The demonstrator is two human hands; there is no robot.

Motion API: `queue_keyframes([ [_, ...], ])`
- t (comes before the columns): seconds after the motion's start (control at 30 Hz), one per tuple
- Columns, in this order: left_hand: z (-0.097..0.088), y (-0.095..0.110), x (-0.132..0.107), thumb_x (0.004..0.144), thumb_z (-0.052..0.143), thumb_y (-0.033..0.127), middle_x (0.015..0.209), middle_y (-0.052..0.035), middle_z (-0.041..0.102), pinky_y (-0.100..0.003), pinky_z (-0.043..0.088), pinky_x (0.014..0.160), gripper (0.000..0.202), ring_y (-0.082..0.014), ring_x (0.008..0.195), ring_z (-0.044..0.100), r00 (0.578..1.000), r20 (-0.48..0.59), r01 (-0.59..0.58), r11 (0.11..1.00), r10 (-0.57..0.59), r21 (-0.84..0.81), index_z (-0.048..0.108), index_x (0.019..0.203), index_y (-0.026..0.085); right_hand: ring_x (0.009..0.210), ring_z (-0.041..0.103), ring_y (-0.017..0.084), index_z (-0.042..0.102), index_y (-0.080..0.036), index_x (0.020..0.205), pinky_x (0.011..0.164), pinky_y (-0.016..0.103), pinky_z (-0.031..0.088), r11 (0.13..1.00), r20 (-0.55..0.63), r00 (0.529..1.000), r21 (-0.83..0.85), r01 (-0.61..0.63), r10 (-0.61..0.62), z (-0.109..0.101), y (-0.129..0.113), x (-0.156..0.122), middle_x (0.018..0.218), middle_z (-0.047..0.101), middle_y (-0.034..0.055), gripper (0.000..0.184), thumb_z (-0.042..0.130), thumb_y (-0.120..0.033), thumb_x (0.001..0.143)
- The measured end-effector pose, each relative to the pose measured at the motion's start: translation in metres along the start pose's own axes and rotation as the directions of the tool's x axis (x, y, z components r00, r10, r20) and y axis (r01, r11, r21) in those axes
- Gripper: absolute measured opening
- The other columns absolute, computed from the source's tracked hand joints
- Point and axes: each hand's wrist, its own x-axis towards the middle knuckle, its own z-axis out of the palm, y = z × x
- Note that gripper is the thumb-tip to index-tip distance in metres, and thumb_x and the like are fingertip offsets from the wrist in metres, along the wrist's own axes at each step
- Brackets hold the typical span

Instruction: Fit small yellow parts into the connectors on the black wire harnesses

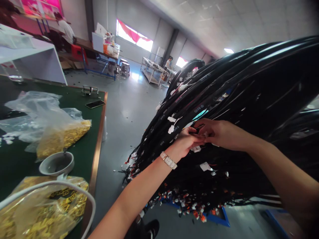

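Observation:
A thick hanging bundle of black cables [239, 86] fills the right side, with white connectors [171, 128] dangling among the strands. My left hand [185, 142], with a white-strapped watch [168, 160] on its wrist, reaches in front of the bundle, its fingers closed on what looks like a black cable. My right hand [219, 134] meets it from the right, fingertips pinched together against the left fingers. Whatever small piece lies between the right fingertips is hidden. Just below the hands hangs a white label or connector [196, 149].
On the left stands a green-topped table [87, 127] bearing clear bags of yellow metal parts [62, 139], a grey bowl [57, 163] and a phone [95, 104]. Beneath the cable ends lies a blue tray [224, 217]. People [65, 30] sit at benches farther back.

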Motion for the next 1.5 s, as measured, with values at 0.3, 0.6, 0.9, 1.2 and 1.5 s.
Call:
queue_keyframes([
  [0.3,-0.003,-0.007,0.003,0.064,0.075,-0.001,0.066,0.0049,0.062,-0.029,0.052,0.077,0.041,-0.0083,0.059,0.062,0.999,0.045,-0.016,1.0,0.015,0.025,0.043,0.077,0.02,0.077,0.07,0.02,0.059,-0.026,0.115,0.062,0.029,0.046,1.0,0.023,1.0,-0.022,-0.01,0.01,0.001,0.002,0.0,0.096,0.077,-0.0008,0.036,0.062,-0.034,0.081],
  [0.6,-0.04,-0.018,-0.011,0.095,0.049,0.027,0.088,-0.0064,0.07,-0.031,0.053,0.081,0.023,-0.0145,0.084,0.067,0.967,-0.081,-0.199,0.918,0.24,0.343,0.064,0.081,0.016,0.084,0.071,0.024,0.057,-0.027,0.124,0.068,0.033,0.051,0.989,-0.028,0.999,-0.143,-0.038,0.034,0.006,0.002,0.0,0.11,0.074,0.0018,0.049,0.062,-0.024,0.075],
  [0.9,-0.054,-0.028,-0.009,0.091,0.048,0.02,0.092,-0.0062,0.072,-0.028,0.052,0.077,0.019,-0.0146,0.086,0.066,0.975,-0.073,-0.157,0.877,0.212,0.454,0.066,0.087,0.017,0.1,0.069,0.028,0.058,-0.024,0.129,0.082,0.039,0.055,0.986,-0.068,0.997,-0.163,0.017,-0.028,0.011,0.011,-0.002,0.109,0.074,0.0048,0.057,0.058,-0.014,0.073],
  [1.2,-0.031,-0.02,-0.023,0.086,0.055,0.019,0.101,-0.0057,0.072,-0.032,0.052,0.084,0.015,-0.0183,0.092,0.066,0.846,0.206,-0.476,0.521,0.492,0.709,0.067,0.096,0.02,0.107,0.067,0.029,0.053,-0.019,0.135,0.091,0.046,0.053,0.932,-0.156,0.977,-0.355,0.079,-0.143,0.021,0.014,-0.029,0.125,0.067,0.0098,0.057,0.05,-0.011,0.079],
  [1.5,0.002,-0.024,-0.019,0.078,0.056,0.007,0.118,-0.0123,0.068,-0.042,0.046,0.1,0.056,-0.0265,0.115,0.059,0.71,0.496,-0.68,0.307,0.499,0.666,0.046,0.132,0.016,0.121,0.058,0.032,0.04,-0.024,0.142,0.099,0.05,0.05,0.927,-0.28,0.944,-0.37,0.06,-0.173,0.024,0.008,-0.056,0.14,0.055,0.0099,0.06,0.05,-0.015,0.084],
])
